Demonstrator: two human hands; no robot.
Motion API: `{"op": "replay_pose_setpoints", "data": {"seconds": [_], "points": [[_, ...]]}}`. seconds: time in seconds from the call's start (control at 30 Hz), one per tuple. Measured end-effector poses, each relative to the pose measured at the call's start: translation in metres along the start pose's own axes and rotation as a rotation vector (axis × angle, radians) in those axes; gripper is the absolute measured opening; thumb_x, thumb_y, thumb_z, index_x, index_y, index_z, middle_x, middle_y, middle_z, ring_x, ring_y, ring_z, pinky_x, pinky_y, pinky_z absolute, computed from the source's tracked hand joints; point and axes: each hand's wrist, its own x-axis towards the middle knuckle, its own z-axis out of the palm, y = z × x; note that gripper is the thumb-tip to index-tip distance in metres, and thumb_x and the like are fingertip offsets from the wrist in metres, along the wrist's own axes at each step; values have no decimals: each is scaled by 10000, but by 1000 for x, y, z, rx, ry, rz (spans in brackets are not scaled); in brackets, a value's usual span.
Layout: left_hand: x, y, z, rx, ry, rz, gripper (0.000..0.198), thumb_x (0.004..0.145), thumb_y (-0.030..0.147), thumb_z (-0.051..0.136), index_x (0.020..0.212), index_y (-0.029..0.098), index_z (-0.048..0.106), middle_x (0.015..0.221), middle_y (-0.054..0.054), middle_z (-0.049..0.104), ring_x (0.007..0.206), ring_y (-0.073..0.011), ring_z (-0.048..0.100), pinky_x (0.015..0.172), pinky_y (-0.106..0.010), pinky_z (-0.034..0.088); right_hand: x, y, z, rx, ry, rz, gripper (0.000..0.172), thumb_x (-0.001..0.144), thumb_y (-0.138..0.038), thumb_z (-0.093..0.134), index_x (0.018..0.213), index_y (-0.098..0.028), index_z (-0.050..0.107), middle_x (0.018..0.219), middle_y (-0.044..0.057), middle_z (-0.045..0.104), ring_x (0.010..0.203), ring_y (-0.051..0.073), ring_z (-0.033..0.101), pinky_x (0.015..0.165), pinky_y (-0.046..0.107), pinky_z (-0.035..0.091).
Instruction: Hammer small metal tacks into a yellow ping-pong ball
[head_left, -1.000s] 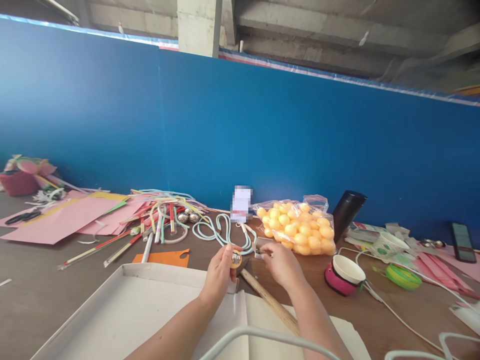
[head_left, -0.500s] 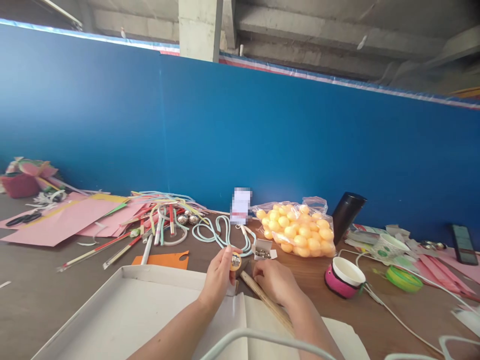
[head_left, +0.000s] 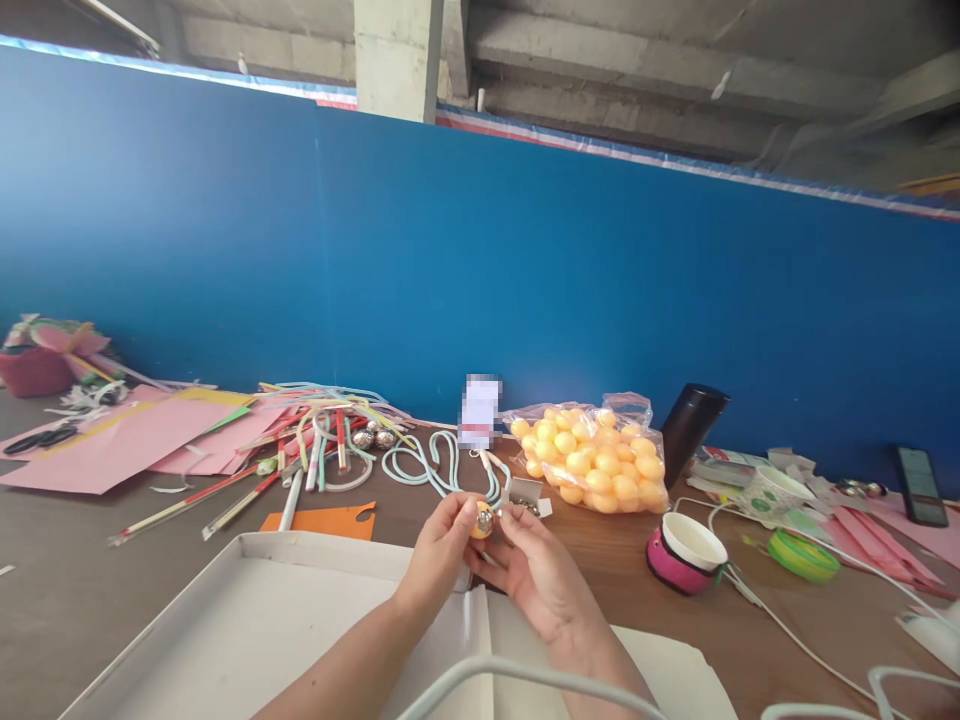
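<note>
My left hand (head_left: pixel 439 545) is closed around an orange ping-pong ball (head_left: pixel 477 526), part of which is covered by shiny silver metal pieces. At the ball's right side, the thumb and forefinger of my right hand (head_left: pixel 536 565) are pinched together; a tiny pale glint shows at their tips, too small to name. The other right fingers curl beneath the ball. Just behind my right hand stands a small open white box (head_left: pixel 527 490) with little metal pieces in it. A clear bag of orange ping-pong balls (head_left: pixel 592 462) lies beyond.
A shallow white box lid (head_left: pixel 322 610) lies in front at left. Light blue cord (head_left: pixel 431 465), straws and silver-studded balls (head_left: pixel 382 438) lie farther back. To the right are a pink-banded cup (head_left: pixel 686 555), a black cylinder (head_left: pixel 694 430), white cables and a phone (head_left: pixel 921 487).
My right hand has come up from the table beside the small box to the ball, its palm turned upward. The wooden handle seen under it before is now hidden. My left hand still holds the ball.
</note>
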Motion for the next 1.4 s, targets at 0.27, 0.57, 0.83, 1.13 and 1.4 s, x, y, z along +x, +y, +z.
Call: {"op": "replay_pose_setpoints", "data": {"seconds": [0.27,0.57,0.83,1.13,1.4], "points": [[-5,-2,1,476,88,323,269,815,368,495,975,228,659,905,-65,516,882,-185,517,805,-316,428,0,8,-1,198,-14,12,141,764,-299,653,804,-176,596,769,27,628,757,176,613,729,351,482],[-4,-4,-1,490,40,414,221,804,257,514,977,229,648,912,-58,555,776,-153,544,687,-268,452,4,10,-7,192,69,-38,124,742,-274,679,798,-175,629,803,18,640,760,131,590,789,310,480],[-5,3,0,482,45,405,176,786,249,524,875,221,673,853,-56,608,761,-162,563,675,-266,452,4,11,-10,134,65,5,141,734,-278,686,822,-178,639,810,24,630,765,134,577,770,321,489],[-1,1,-1,372,83,299,150,754,286,569,822,201,671,799,-44,635,740,-160,576,673,-257,448,4,8,-12,33,116,40,200,723,-342,688,822,-175,642,706,3,585,648,115,554,577,222,477],[0,-1,-2,298,156,234,165,752,338,560,787,185,614,785,-37,631,717,-157,572,638,-255,453,-9,-3,-1,-44,19,9,249,769,-306,638,988,-189,660,894,40,634,800,157,587,683,262,499]]}}
